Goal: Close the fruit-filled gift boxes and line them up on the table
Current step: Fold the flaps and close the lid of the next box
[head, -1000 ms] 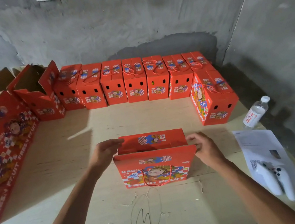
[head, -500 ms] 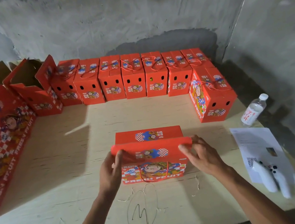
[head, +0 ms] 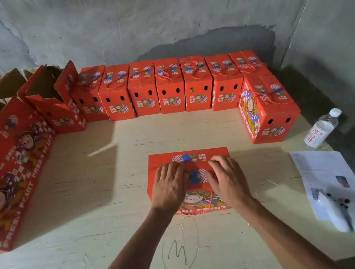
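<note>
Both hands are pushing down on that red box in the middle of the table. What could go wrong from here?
Three risks, all guesses. The left hand and right hand press flat on the gift box lid; hard pressure might crease the cardboard or squash fruit inside. Its red cord handle hangs down the front and could get trapped under a flap. Sliding the box toward the closed boxes might knock the water bottle at the table's right edge.

Two bare forearms enter from the lower edge of the view, uncovered from wrist to where they leave the picture; no sleeve shows on either. The left hand (head: 169, 188) and the right hand (head: 227, 181) are bare, with short nails and plain fingers.
</note>
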Available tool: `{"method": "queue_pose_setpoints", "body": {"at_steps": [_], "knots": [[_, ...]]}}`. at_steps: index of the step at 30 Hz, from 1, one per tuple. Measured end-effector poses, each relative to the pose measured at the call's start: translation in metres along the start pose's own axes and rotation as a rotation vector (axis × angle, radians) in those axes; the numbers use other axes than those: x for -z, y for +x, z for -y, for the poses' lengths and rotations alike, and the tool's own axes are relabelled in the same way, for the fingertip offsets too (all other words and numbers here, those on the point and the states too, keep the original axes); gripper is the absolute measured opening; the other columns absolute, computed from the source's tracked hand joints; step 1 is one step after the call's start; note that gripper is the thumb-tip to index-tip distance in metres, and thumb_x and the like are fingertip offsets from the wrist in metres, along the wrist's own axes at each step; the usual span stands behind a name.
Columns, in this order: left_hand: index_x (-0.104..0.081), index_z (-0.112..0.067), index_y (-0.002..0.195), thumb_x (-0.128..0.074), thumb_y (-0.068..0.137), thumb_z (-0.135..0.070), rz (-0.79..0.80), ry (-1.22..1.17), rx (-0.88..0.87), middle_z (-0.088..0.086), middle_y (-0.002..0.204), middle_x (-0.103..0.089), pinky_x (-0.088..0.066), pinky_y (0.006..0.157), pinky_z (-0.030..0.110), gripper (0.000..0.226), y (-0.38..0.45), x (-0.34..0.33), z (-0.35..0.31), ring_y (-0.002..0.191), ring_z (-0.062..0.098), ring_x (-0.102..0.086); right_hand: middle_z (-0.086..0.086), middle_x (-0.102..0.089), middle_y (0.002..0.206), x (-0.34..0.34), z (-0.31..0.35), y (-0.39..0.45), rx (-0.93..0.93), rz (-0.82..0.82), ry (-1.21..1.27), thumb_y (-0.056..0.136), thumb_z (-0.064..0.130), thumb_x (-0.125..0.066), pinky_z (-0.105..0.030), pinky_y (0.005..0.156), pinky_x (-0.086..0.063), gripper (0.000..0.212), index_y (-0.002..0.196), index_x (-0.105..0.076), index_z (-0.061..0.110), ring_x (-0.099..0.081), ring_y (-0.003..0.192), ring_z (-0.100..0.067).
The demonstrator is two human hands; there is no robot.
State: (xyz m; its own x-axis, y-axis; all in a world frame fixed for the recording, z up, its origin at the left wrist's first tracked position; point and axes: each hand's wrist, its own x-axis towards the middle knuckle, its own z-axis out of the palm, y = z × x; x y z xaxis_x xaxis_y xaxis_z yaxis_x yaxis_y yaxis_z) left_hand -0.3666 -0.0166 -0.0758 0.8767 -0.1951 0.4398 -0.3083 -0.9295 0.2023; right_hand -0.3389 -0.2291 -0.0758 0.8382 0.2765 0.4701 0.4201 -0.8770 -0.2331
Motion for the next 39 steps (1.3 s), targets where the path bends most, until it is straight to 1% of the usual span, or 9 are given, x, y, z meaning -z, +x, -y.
{"method": "queue_pose_setpoints", "body": {"at_steps": [3, 9, 13, 23, 27, 31, 34, 37, 39], "knots": [[-0.067, -0.008, 0.121, -0.053, 0.104, -0.027, -0.050, 0.026, 0.006, 0.011, 0.112, -0.065, -0.046, 0.093, 0.045, 0.029, 0.012, -0.006, -0.003, 0.100, 0.033, -0.059, -0.004, -0.066, 0.113, -0.013, 0.007, -0.002, -0.027, -0.080, 0.057, 0.099, 0.034, -0.066, -0.041, 0.087, -0.052, 0.031, 0.114, -0.074, 0.008, -0.062, 0.098, -0.026], [-0.065, -0.009, 0.122, -0.050, 0.097, -0.022, -0.029, 0.044, 0.095, 0.010, 0.114, -0.063, -0.044, 0.096, 0.045, 0.032, 0.011, -0.012, -0.006, 0.103, 0.032, -0.056, -0.003, -0.067, 0.108, -0.020, 0.008, 0.000, -0.051, -0.147, 0.018, 0.097, 0.026, -0.062, -0.044, 0.082, -0.049, 0.020, 0.106, -0.074, 0.013, -0.061, 0.094, -0.029], [-0.064, -0.007, 0.117, -0.047, 0.098, -0.018, -0.018, 0.068, 0.059, 0.012, 0.109, -0.062, -0.043, 0.089, 0.045, 0.027, 0.008, -0.014, -0.006, 0.096, 0.034, -0.055, -0.006, -0.063, 0.109, -0.018, 0.015, -0.002, -0.098, -0.072, -0.061, 0.094, 0.016, -0.054, -0.043, 0.083, -0.047, 0.023, 0.111, -0.069, 0.014, -0.057, 0.095, -0.032], [-0.062, -0.007, 0.106, -0.047, 0.100, -0.016, -0.044, 0.089, -0.004, 0.011, 0.099, -0.059, -0.043, 0.082, 0.046, 0.019, 0.003, -0.019, -0.003, 0.085, 0.032, -0.051, -0.009, -0.059, 0.094, -0.010, 0.017, 0.008, -0.055, 0.072, -0.197, 0.088, 0.015, -0.055, -0.042, 0.078, -0.044, 0.022, 0.107, -0.064, 0.009, -0.052, 0.086, -0.028], [-0.065, -0.007, 0.113, -0.045, 0.101, -0.018, -0.045, 0.013, 0.004, 0.011, 0.109, -0.061, -0.045, 0.090, 0.046, 0.025, 0.004, -0.020, -0.002, 0.094, 0.033, -0.057, -0.008, -0.061, 0.096, -0.011, 0.018, 0.010, -0.087, 0.038, -0.165, 0.091, 0.016, -0.049, -0.041, 0.076, -0.045, 0.023, 0.106, -0.065, 0.008, -0.055, 0.087, -0.028], [-0.067, -0.003, 0.128, -0.053, 0.099, -0.013, -0.048, -0.078, -0.036, 0.013, 0.137, -0.065, -0.036, 0.117, 0.055, 0.034, 0.005, -0.021, 0.002, 0.133, 0.031, -0.058, -0.009, -0.069, 0.118, -0.013, 0.014, 0.007, -0.078, -0.002, -0.032, 0.095, 0.014, -0.046, -0.041, 0.088, -0.051, 0.028, 0.108, -0.068, 0.004, -0.063, 0.105, -0.030], [-0.067, -0.003, 0.132, -0.057, 0.097, -0.012, -0.057, -0.119, -0.032, 0.014, 0.142, -0.061, -0.036, 0.118, 0.056, 0.037, 0.004, -0.019, 0.002, 0.137, 0.031, -0.054, -0.010, -0.069, 0.131, -0.016, 0.014, 0.008, -0.124, 0.026, 0.064, 0.097, 0.022, -0.046, -0.044, 0.105, -0.048, 0.038, 0.120, -0.070, 0.003, -0.062, 0.124, -0.027], [-0.062, -0.005, 0.138, -0.053, 0.100, -0.016, 0.030, -0.086, -0.059, 0.012, 0.148, -0.056, -0.034, 0.119, 0.054, 0.041, 0.006, -0.015, 0.003, 0.141, 0.029, -0.050, -0.011, -0.070, 0.129, -0.017, 0.015, 0.014, -0.124, 0.053, 0.064, 0.092, 0.027, -0.054, -0.044, 0.108, -0.047, 0.042, 0.123, -0.070, 0.003, -0.060, 0.128, -0.028], [-0.055, -0.005, 0.146, -0.046, 0.104, -0.020, 0.115, -0.036, -0.094, 0.012, 0.154, -0.048, -0.030, 0.121, 0.051, 0.045, 0.008, -0.010, 0.007, 0.147, 0.027, -0.042, -0.011, -0.067, 0.134, -0.015, 0.013, 0.026, -0.086, 0.100, 0.051, 0.093, 0.030, -0.047, -0.042, 0.108, -0.046, 0.042, 0.115, -0.071, 0.004, -0.060, 0.128, -0.028]]}}
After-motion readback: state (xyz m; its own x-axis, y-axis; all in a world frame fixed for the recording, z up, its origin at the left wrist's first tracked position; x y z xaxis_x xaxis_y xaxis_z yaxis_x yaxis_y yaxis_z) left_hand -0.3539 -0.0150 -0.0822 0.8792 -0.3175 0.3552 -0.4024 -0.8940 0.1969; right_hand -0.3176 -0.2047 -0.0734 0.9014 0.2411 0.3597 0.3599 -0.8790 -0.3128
